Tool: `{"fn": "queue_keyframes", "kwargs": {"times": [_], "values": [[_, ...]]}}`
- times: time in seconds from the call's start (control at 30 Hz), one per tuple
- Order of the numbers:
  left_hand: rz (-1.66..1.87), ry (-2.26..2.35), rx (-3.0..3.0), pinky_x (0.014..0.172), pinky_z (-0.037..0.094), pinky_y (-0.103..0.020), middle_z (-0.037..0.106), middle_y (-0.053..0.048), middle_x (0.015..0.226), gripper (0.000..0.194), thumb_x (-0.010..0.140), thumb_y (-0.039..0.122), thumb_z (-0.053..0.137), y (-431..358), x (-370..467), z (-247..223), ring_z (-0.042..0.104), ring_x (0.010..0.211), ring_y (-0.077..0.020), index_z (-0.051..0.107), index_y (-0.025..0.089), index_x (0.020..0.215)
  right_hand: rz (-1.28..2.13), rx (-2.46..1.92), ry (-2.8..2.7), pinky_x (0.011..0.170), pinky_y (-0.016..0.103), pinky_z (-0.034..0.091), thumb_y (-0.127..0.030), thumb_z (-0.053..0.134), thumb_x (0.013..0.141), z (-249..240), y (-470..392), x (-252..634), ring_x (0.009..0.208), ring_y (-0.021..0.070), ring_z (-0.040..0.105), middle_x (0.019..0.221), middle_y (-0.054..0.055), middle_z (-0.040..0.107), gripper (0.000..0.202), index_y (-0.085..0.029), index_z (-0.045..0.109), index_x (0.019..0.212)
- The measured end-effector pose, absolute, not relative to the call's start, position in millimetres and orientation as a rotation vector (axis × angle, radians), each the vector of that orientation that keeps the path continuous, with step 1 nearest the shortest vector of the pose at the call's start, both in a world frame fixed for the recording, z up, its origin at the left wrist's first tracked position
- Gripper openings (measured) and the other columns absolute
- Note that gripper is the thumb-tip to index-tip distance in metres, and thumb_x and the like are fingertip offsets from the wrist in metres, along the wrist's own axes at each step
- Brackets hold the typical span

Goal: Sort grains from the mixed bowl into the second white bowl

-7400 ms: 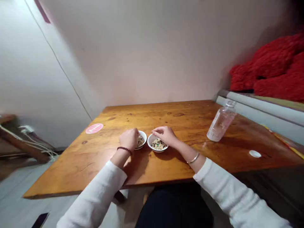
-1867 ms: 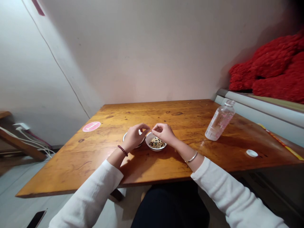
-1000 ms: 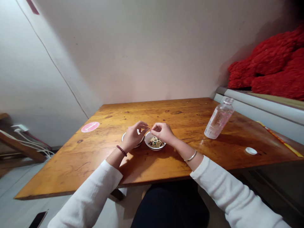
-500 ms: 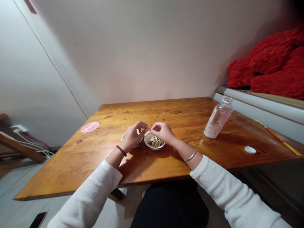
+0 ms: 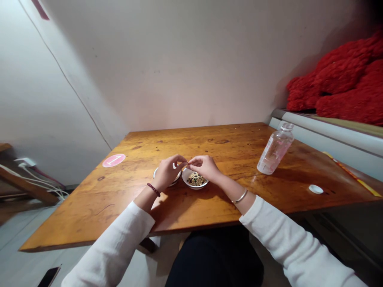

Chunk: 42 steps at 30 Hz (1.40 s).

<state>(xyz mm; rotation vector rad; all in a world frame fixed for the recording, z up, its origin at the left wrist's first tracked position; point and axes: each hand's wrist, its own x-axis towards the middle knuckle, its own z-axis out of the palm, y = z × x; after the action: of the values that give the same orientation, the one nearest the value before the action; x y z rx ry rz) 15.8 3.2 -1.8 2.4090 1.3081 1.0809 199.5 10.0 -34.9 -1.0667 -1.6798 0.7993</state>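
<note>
Two small white bowls stand side by side on the wooden table. In the right bowl (image 5: 204,185) lies a heap of small beads (image 5: 196,179), cream, black and other colours. The left bowl (image 5: 154,172) is mostly covered by my left hand (image 5: 168,170), so its contents are hidden. Thumb and fingers of my left hand are pinched together above the gap between the bowls. My right hand (image 5: 205,165) is pinched too, over the right bowl's far rim, and its fingertips meet those of the left. Whatever lies between the fingertips is too small to name.
On the right of the wooden table (image 5: 227,151) stand a clear plastic bottle (image 5: 275,149) without its cap and a white cap (image 5: 316,189). A yellow strip (image 5: 353,174) lies along the right edge. A pink round sticker (image 5: 114,160) is at left. A phone (image 5: 49,276) lies below.
My right fingertips have moved slightly left and now touch the left fingertips. The bowls and bottle stay where they were.
</note>
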Motion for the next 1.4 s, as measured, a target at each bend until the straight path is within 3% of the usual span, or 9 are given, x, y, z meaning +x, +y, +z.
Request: {"fn": "queue_keyframes", "kwargs": {"times": [0.27,0.5,0.63,0.8,0.97,1.17,1.4], "values": [[1.054,1.305,2.434,0.068,0.044,-0.025,0.069,0.000,0.079,0.021,0.089,0.037,0.055,2,16,-1,0.057,0.069,-0.0142,0.069,0.022,0.087,0.828,-1.089,-1.704,0.068,0.027,0.053,-0.040,0.073,0.073,-40,11,198,0.074,0.0183,0.070,0.079,0.005,0.075,0.028,-0.019,0.073,0.092],[1.020,1.291,2.511,0.071,0.044,-0.026,0.068,-0.001,0.083,0.021,0.092,0.037,0.052,4,14,-6,0.057,0.072,-0.0147,0.065,0.021,0.087,0.807,-1.053,-1.818,0.072,0.026,0.051,-0.037,0.062,0.082,-38,8,195,0.078,0.0171,0.069,0.083,0.006,0.075,0.023,-0.017,0.073,0.085],[0.899,1.683,2.622,0.076,0.044,-0.029,0.069,-0.007,0.094,0.033,0.099,0.038,0.034,-1,10,0,0.061,0.090,-0.0202,0.061,0.020,0.098,0.715,-1.166,-1.849,0.072,0.026,0.049,-0.032,0.064,0.079,-32,6,194,0.076,0.0167,0.067,0.081,0.004,0.075,0.017,-0.017,0.074,0.081],[0.365,2.149,2.588,0.076,0.045,-0.035,0.071,-0.013,0.087,0.030,0.096,0.035,0.040,2,-2,1,0.063,0.092,-0.0283,0.062,0.015,0.099,0.758,-1.161,-1.845,0.070,0.025,0.047,-0.030,0.065,0.078,-28,7,192,0.074,0.0159,0.066,0.080,0.005,0.074,0.017,-0.016,0.074,0.081],[0.254,2.274,2.410,0.068,0.046,-0.034,0.072,-0.016,0.090,0.033,0.091,0.033,0.041,5,-6,-2,0.068,0.085,-0.0289,0.059,0.013,0.110,0.778,-1.124,-1.851,0.068,0.025,0.047,-0.029,0.065,0.077,-33,12,190,0.072,0.0157,0.065,0.079,0.005,0.074,0.017,-0.016,0.075,0.079],[0.174,1.994,2.411,0.065,0.044,-0.030,0.074,-0.010,0.088,0.025,0.080,0.035,0.050,1,-5,2,0.068,0.081,-0.0258,0.071,0.022,0.086,0.785,-1.107,-1.848,0.069,0.025,0.047,-0.032,0.065,0.077,-37,13,189,0.073,0.0157,0.065,0.079,0.005,0.074,0.019,-0.016,0.074,0.079],[0.196,1.916,2.410,0.062,0.040,-0.027,0.074,-0.007,0.086,0.021,0.079,0.035,0.054,5,-11,1,0.067,0.078,-0.0225,0.072,0.023,0.079,0.804,-1.100,-1.838,0.069,0.025,0.048,-0.032,0.064,0.077,-38,14,189,0.072,0.0156,0.066,0.078,0.005,0.074,0.020,-0.016,0.075,0.081]]}}
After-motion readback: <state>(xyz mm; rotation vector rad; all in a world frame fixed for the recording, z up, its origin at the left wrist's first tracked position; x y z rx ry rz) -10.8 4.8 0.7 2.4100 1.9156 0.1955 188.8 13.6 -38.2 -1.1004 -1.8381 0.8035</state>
